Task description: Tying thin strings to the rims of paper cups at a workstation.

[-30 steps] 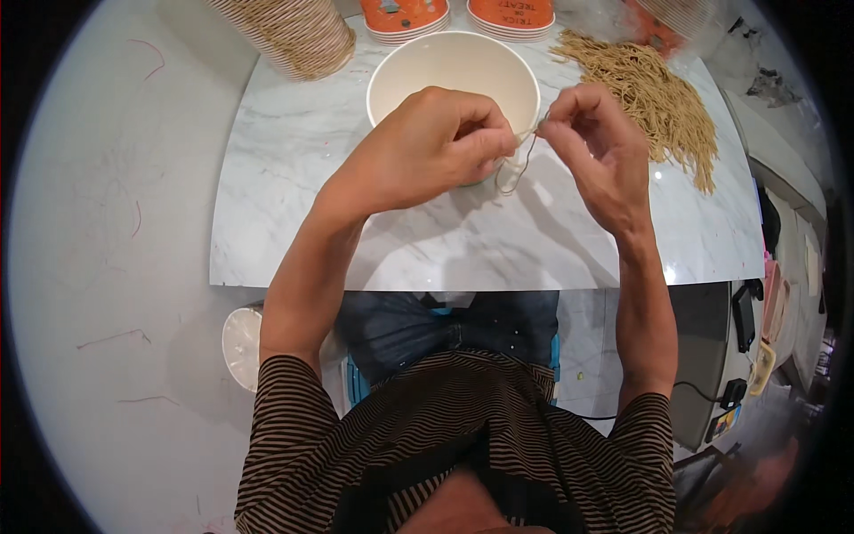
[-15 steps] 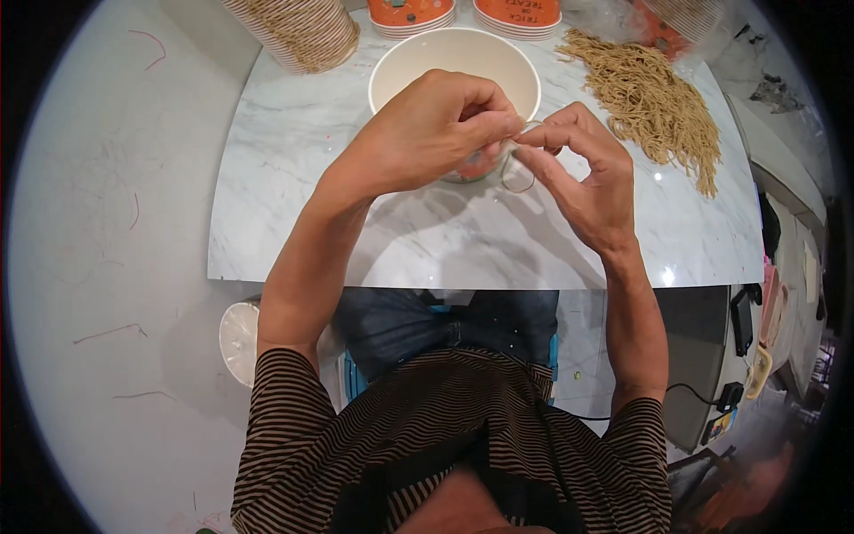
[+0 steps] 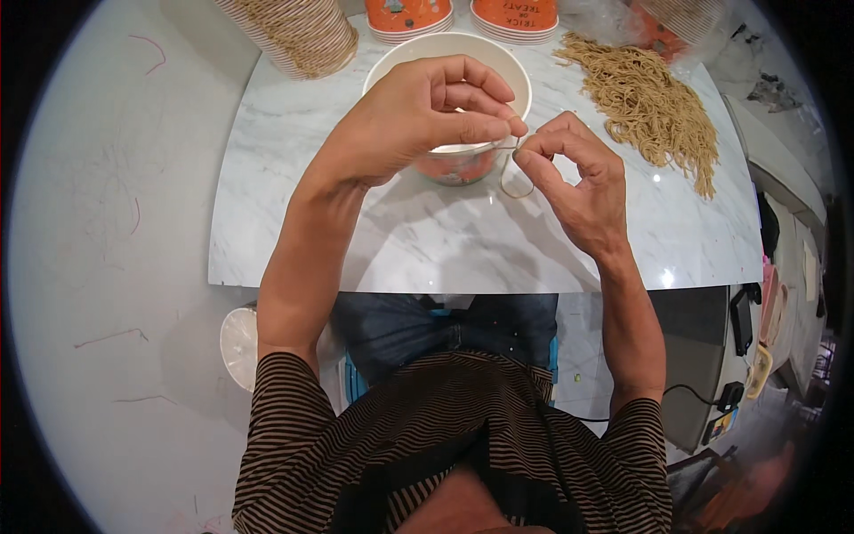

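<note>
A round paper bucket [image 3: 513, 73], white inside with an orange printed outer wall, stands on the marble-patterned table. My left hand [image 3: 436, 107] is over its near side, thumb and fingertips pinched on a thin tan cord [image 3: 504, 185]. Close beside it, at the bucket's right rim, my right hand [image 3: 580, 173] pinches the same cord between thumb and forefinger. A short stretch of cord runs between the two sets of fingertips, and a loop hangs below them. Whether the cord passes through the bucket's wall I cannot tell.
A pile of tan cords [image 3: 654, 102] lies at the right. Two stacks of orange printed buckets [image 3: 516, 13] stand at the back. A leaning stack of buckets with cords [image 3: 294, 36] is at the far left. Below the table's left edge sits a white round container [image 3: 238, 347].
My hands have drawn slightly apart, and the left fingers have lifted and spread somewhat. More of the bucket's front wall shows. The cord loop still hangs below the fingertips.
</note>
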`<action>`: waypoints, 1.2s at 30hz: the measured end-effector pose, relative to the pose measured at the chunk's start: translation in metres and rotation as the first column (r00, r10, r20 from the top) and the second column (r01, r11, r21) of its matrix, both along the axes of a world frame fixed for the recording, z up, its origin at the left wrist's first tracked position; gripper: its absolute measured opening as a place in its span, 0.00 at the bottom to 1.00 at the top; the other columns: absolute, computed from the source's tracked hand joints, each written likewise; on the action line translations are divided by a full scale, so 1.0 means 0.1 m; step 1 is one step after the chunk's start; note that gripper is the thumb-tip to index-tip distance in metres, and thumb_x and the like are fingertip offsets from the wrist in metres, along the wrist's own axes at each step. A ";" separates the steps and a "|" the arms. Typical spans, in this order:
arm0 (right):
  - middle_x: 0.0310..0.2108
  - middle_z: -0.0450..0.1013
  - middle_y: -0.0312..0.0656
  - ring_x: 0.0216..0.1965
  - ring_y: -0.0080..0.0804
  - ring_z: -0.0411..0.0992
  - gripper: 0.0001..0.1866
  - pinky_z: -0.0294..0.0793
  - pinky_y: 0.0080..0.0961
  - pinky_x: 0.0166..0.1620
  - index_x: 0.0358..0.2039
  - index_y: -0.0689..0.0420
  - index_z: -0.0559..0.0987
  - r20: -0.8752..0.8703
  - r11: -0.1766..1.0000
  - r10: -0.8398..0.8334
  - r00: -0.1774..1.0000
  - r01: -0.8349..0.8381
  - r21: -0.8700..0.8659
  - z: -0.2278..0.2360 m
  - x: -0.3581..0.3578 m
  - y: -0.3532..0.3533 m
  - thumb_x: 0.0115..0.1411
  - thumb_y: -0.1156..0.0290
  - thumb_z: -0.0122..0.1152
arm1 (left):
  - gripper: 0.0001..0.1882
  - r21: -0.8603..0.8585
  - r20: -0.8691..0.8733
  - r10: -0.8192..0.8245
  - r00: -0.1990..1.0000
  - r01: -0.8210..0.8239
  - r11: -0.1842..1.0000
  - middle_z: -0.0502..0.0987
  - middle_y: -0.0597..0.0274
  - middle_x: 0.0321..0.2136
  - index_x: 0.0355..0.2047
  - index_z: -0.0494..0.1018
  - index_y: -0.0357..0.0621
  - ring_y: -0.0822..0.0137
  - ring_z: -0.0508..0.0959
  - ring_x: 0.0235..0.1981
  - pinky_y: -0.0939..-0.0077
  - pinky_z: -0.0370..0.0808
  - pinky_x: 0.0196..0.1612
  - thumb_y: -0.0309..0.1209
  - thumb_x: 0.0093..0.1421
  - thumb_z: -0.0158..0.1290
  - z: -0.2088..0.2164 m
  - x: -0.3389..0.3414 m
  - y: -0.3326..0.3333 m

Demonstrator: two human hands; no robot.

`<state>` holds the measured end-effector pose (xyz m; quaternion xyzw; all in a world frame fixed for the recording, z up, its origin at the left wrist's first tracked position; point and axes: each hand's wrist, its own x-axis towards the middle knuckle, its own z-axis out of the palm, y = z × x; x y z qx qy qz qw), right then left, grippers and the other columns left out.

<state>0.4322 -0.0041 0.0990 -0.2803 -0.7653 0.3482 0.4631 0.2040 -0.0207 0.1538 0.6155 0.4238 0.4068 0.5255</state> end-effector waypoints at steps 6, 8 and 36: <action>0.31 0.77 0.38 0.33 0.23 0.72 0.03 0.71 0.22 0.40 0.32 0.63 0.85 0.014 0.997 0.000 1.000 0.001 -0.079 0.01 0.03 -0.04 0.60 0.77 0.67 | 0.24 0.050 -0.117 0.002 0.993 0.004 0.999 0.86 0.55 0.44 0.54 0.72 0.32 0.70 0.84 0.43 0.76 0.81 0.47 0.22 0.57 0.64 0.06 0.12 -0.11; 0.31 0.77 0.38 0.32 0.23 0.72 0.03 0.71 0.22 0.39 0.33 0.63 0.84 0.015 0.996 -0.004 1.000 0.005 -0.086 0.01 0.02 -0.05 0.61 0.77 0.67 | 0.25 0.090 -0.185 0.008 0.983 0.009 0.996 0.86 0.55 0.44 0.54 0.72 0.32 0.70 0.84 0.44 0.75 0.80 0.48 0.22 0.56 0.63 0.03 0.16 -0.13; 0.26 0.75 0.28 0.28 0.12 0.68 0.14 0.68 0.14 0.32 0.50 0.64 0.84 -0.205 0.896 -0.013 0.979 -0.079 -0.438 -0.08 -0.08 -0.09 0.67 0.71 0.66 | 0.07 0.234 -0.306 0.198 0.931 -0.128 0.964 0.85 0.60 0.32 0.39 0.82 0.33 0.74 0.82 0.36 0.78 0.80 0.41 0.23 0.63 0.60 -0.06 0.23 -0.18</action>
